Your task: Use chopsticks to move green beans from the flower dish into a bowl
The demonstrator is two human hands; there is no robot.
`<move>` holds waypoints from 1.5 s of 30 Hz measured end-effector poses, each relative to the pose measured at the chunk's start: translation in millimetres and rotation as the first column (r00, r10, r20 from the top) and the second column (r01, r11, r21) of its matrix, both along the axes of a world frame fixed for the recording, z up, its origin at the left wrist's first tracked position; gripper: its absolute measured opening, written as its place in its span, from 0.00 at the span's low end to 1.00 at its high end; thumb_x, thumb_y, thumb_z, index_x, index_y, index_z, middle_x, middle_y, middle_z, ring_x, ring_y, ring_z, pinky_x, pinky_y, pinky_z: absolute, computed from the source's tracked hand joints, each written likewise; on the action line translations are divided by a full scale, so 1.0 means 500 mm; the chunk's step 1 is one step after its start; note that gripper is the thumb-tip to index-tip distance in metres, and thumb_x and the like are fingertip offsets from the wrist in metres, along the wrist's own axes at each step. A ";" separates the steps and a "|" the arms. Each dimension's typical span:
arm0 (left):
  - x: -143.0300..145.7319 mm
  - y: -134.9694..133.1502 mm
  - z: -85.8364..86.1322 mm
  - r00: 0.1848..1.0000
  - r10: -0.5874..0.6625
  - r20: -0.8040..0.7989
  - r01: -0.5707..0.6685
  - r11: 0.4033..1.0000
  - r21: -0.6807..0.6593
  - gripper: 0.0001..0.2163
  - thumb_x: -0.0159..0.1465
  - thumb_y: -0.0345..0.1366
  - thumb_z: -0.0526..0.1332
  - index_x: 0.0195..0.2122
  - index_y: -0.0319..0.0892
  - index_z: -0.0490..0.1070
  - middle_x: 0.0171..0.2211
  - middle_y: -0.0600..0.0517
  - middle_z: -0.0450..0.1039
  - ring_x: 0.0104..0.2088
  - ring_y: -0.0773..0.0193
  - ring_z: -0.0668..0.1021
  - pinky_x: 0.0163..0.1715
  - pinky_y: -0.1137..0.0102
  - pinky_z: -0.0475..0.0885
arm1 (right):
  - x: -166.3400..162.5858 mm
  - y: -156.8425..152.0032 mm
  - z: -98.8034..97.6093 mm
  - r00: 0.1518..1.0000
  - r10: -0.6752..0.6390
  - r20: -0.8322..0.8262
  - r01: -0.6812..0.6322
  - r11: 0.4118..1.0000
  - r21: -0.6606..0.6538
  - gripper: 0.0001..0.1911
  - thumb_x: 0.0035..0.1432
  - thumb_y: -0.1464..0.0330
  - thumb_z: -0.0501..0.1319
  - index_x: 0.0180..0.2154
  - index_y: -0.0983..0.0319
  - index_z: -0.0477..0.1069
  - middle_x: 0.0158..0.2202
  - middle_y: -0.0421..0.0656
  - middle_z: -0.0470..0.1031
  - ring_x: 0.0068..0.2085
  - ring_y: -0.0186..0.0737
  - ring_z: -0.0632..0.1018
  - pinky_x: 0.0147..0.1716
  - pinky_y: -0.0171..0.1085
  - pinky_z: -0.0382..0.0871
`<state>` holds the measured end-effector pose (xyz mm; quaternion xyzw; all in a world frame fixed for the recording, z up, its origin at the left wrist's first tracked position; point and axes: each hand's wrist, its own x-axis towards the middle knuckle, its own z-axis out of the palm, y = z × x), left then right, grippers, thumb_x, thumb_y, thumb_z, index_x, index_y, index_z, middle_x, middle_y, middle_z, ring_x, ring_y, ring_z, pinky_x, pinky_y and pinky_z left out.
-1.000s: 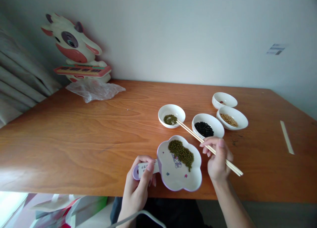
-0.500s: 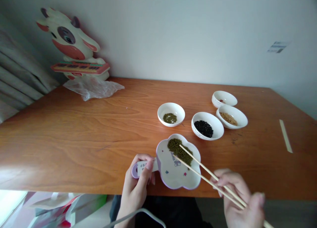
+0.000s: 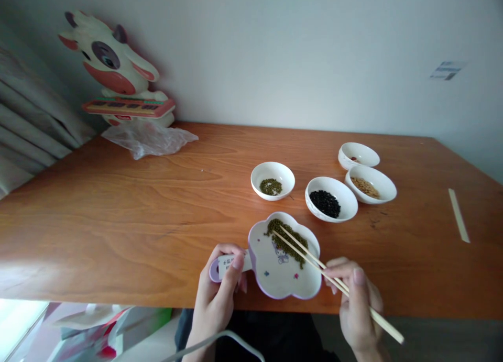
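Observation:
My left hand (image 3: 220,283) grips the handle of a flower-shaped white dish (image 3: 275,281) with a purple rim, at the table's front edge. Small green beans (image 3: 296,254), which look like mung beans, lie heaped along its far and right side. A pair of wooden chopsticks (image 3: 334,281) is held in my right hand (image 3: 353,299), to the right of the dish. Their tips rest in or just over the beans, close together; whether a bean is pinched is too small to tell. Behind the dish stands a white bowl (image 3: 288,181) with some green beans inside.
To the right stand a bowl of black beans (image 3: 325,203), a bowl of tan grains (image 3: 365,187) and a bowl (image 3: 371,155) with a few reddish bits. A plastic bag (image 3: 151,142) lies by a cow-shaped toy keyboard (image 3: 126,79). A pale strip (image 3: 458,215) is on the table's right.
My right hand has moved left and closed in on the dish. The chopstick tips have come closer together and shifted to the far-left part of the beans. My left hand keeps its hold.

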<state>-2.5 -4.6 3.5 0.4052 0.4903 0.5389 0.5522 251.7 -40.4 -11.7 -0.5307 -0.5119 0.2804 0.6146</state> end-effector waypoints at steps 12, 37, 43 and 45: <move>0.002 -0.001 0.005 1.000 0.018 -0.004 -0.018 1.000 -0.021 0.14 0.71 0.48 0.65 0.42 0.41 0.72 0.21 0.56 0.70 0.23 0.68 0.71 0.27 0.74 0.65 | 0.003 0.010 0.010 0.998 -0.061 -0.033 0.059 0.996 -0.073 0.23 0.76 0.57 0.53 0.35 0.60 0.80 0.31 0.44 0.78 0.27 0.35 0.73 0.25 0.35 0.67; 0.001 0.000 0.006 1.000 0.009 -0.017 -0.009 1.000 -0.015 0.13 0.72 0.47 0.64 0.41 0.42 0.72 0.22 0.56 0.71 0.22 0.68 0.71 0.26 0.75 0.64 | 0.019 0.036 0.048 0.893 -0.123 -0.433 0.087 0.991 -0.102 0.24 0.71 0.53 0.59 0.27 0.59 0.77 0.22 0.40 0.73 0.24 0.34 0.72 0.24 0.33 0.68; 0.001 -0.001 0.003 1.000 0.008 -0.028 -0.009 1.000 -0.029 0.13 0.71 0.47 0.65 0.41 0.42 0.72 0.21 0.56 0.70 0.22 0.68 0.72 0.26 0.75 0.65 | 0.032 0.052 0.074 0.866 -0.094 -0.492 0.101 0.995 -0.012 0.23 0.74 0.56 0.56 0.29 0.59 0.76 0.22 0.39 0.70 0.26 0.35 0.71 0.26 0.36 0.66; 0.001 -0.001 0.000 1.000 0.003 -0.029 -0.003 1.000 -0.025 0.12 0.71 0.47 0.65 0.40 0.42 0.72 0.21 0.56 0.70 0.22 0.68 0.72 0.26 0.75 0.65 | 0.035 0.075 0.091 0.871 -0.084 -0.485 0.114 0.993 0.032 0.23 0.74 0.57 0.55 0.28 0.59 0.75 0.22 0.39 0.71 0.25 0.35 0.70 0.26 0.36 0.65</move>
